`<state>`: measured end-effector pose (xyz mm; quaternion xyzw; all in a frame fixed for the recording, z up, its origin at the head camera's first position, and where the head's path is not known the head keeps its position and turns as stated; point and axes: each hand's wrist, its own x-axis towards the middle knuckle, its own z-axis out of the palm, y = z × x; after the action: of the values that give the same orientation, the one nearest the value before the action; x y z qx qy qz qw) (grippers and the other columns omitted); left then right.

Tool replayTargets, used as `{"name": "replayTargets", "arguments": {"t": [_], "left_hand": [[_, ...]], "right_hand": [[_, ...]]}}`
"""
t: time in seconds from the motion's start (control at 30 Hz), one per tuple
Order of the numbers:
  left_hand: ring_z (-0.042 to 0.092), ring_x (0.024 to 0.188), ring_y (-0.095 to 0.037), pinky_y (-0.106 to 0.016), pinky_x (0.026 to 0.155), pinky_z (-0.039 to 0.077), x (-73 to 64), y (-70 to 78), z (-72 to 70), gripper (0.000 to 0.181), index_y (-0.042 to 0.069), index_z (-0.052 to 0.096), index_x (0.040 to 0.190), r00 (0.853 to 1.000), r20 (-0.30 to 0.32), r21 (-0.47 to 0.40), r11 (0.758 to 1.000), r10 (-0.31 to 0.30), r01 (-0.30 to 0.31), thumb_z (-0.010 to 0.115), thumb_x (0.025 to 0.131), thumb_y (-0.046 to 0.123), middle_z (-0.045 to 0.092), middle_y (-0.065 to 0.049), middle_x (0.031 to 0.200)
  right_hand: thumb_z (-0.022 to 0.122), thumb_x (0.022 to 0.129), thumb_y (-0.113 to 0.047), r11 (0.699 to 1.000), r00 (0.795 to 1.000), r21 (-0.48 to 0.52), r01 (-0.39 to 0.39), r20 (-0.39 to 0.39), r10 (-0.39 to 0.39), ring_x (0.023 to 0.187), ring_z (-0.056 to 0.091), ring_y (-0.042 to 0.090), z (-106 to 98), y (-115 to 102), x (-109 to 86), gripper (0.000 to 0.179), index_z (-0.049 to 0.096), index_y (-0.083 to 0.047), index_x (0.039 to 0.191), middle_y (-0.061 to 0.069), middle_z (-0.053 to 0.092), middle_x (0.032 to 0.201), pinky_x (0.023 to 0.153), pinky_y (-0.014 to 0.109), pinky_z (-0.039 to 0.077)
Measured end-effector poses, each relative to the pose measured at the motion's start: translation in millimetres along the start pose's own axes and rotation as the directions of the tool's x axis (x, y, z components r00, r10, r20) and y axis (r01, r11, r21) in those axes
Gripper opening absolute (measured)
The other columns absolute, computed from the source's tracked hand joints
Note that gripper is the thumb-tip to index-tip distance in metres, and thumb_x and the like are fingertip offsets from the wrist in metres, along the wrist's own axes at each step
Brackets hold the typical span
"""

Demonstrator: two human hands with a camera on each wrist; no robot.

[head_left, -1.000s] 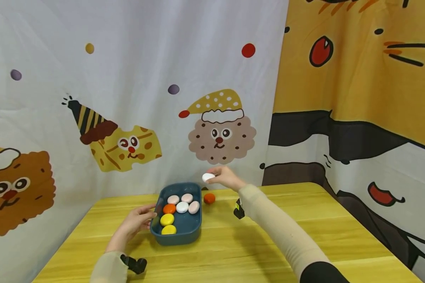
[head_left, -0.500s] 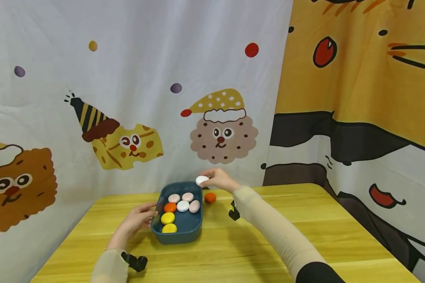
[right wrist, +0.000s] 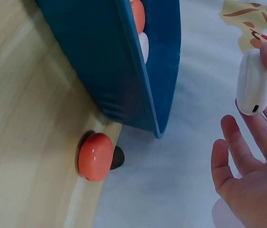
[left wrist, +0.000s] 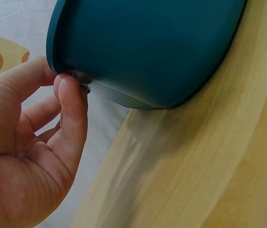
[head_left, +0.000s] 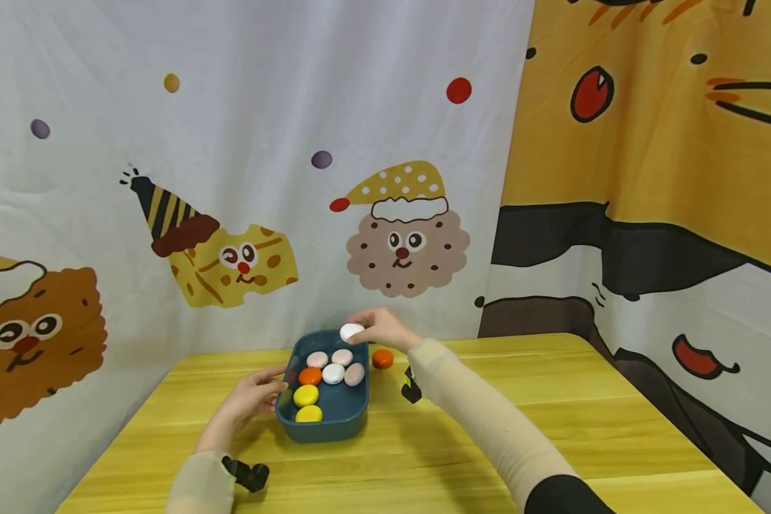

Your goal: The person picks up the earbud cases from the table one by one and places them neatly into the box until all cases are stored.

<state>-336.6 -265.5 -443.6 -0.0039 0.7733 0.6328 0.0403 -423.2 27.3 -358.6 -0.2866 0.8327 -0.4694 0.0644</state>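
Observation:
My left hand [head_left: 252,397] grips the left rim of a dark blue plastic bin [head_left: 334,430] standing on the table; in the left wrist view its thumb and fingertips meet at the bin's edge [left wrist: 52,57]. My right hand [head_left: 384,328] pinches a white rounded, pebble-shaped piece [head_left: 352,333] above the bin's back right corner. A small dark slot shows on one end of that white piece [right wrist: 254,85] in the right wrist view. Inside the bin lie similar glossy pieces: two yellow [head_left: 306,396], one orange [head_left: 310,376], one white [head_left: 333,373] and three pale pink [head_left: 354,374].
An orange-red piece [head_left: 382,358] of the same shape lies on the wooden table [head_left: 462,428], just right of the bin near the back edge. A curtain [head_left: 263,178] with cartoon prints hangs directly behind the table.
My right hand has moved left and slightly down with the white pebble-shaped piece, from right of the bin to over its back right corner. My left hand stays on the rim.

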Motion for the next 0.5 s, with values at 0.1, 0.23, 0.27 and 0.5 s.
{"name": "replayTargets", "arguments": {"t": [0.1, 0.23, 0.27, 0.5], "left_hand": [[0.057, 0.067, -0.017, -0.028, 0.061, 0.053, 0.1, -0.5, -0.6, 0.053, -0.005, 0.045, 0.141, 1.0, 0.0, -0.001, 1.0, 0.001, -0.001, 0.062, 0.093, 0.011, 0.062, -0.014, 0.102], [0.057, 0.066, -0.017, -0.028, 0.061, 0.053, -0.3, -0.4, -1.0, 0.055, -0.005, 0.044, 0.141, 1.0, 0.007, -0.008, 1.0, 0.003, -0.003, 0.062, 0.093, 0.011, 0.062, -0.017, 0.105], [0.057, 0.066, -0.017, -0.028, 0.06, 0.053, -0.6, 0.0, -1.0, 0.055, -0.006, 0.043, 0.142, 1.0, 0.011, -0.01, 1.0, 0.004, -0.004, 0.062, 0.093, 0.01, 0.061, -0.018, 0.106], [0.056, 0.065, -0.016, -0.027, 0.059, 0.052, -2.7, 2.4, -0.3, 0.056, -0.007, 0.041, 0.142, 1.0, 0.024, -0.023, 1.0, 0.009, -0.009, 0.062, 0.093, 0.01, 0.06, -0.017, 0.104]], "right_hand": [[0.079, 0.082, -0.021, 1.0, 1.0, -0.001, 0.004, 0.009, -0.004, 0.103, 0.06, 0.019, 5, -1, 1.7, 0.047, 0.065, -0.005, 0.124, 0.005, 0.065, 0.117, 0.086, 0.03, 0.051], [0.079, 0.081, -0.021, 1.0, 1.0, -0.001, 0.004, 0.023, -0.004, 0.107, 0.06, 0.019, 10, -4, 2.9, 0.047, 0.066, -0.007, 0.124, 0.004, 0.065, 0.119, 0.088, 0.03, 0.05], [0.079, 0.081, -0.02, 1.0, 1.0, 0.003, 0.008, 0.027, -0.008, 0.106, 0.06, 0.019, 12, -4, 3.5, 0.046, 0.067, -0.006, 0.123, 0.004, 0.066, 0.118, 0.087, 0.03, 0.05], [0.08, 0.08, -0.02, 0.999, 0.998, -0.03, 0.017, 0.057, -0.015, 0.101, 0.062, 0.016, 22, -2, 8.6, 0.044, 0.068, -0.005, 0.12, 0.003, 0.068, 0.113, 0.084, 0.028, 0.051]]}}
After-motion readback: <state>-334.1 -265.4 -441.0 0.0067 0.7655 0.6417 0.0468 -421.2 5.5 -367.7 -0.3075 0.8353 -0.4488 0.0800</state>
